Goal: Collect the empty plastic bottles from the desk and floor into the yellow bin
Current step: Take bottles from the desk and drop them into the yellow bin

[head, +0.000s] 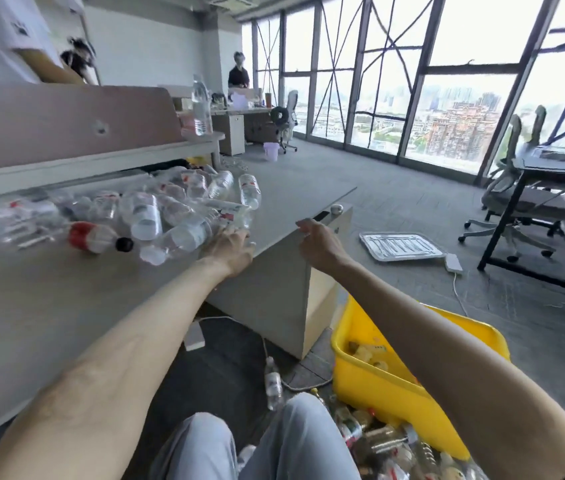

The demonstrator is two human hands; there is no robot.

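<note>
Several empty clear plastic bottles point(156, 206) lie heaped on the grey desk point(49, 306) to my left. My left hand point(231, 245) reaches onto the desk and touches a clear bottle with a white cap point(184, 237); whether the fingers grip it is hidden. A red-labelled bottle with a black cap point(95, 239) lies beside it. My right hand point(319, 242) hovers by the desk's corner, fingers loosely curled, holding nothing. The yellow bin point(374, 379) stands on the floor at the lower right with a few bottles inside. One bottle point(273, 382) lies on the floor, and several more point(395, 445) lie in front of the bin.
A full upright bottle point(201, 105) stands on the desk's far end by a partition. A metal tray point(400, 245) and a white power adapter point(453, 263) lie on the carpet. Office chairs point(516, 206) and a dark table point(551, 168) stand on the right. Other people are at the back.
</note>
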